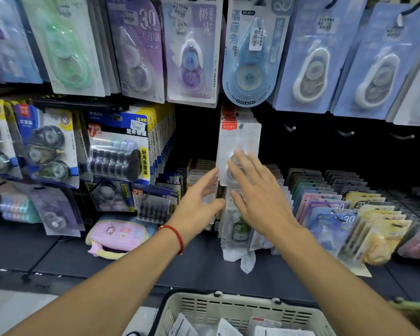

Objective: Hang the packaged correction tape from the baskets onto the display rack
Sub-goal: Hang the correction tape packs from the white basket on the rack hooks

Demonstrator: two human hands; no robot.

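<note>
Both arms extended toward display rack (301, 146). White correction tape package (238, 146) hangs on rack hook, centre, stacked before identical packs. Left hand (199, 204) open, fingertips at package's lower left edge. Right hand (257, 190) open, fingers spread flat over package's lower front. Basket (228, 311) below, holding more packages.

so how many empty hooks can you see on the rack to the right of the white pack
3, in a row on the dark back panel right of the white pack: one nearest it, one in the middle, one farthest right. More may be hidden behind the hanging packs.
</note>
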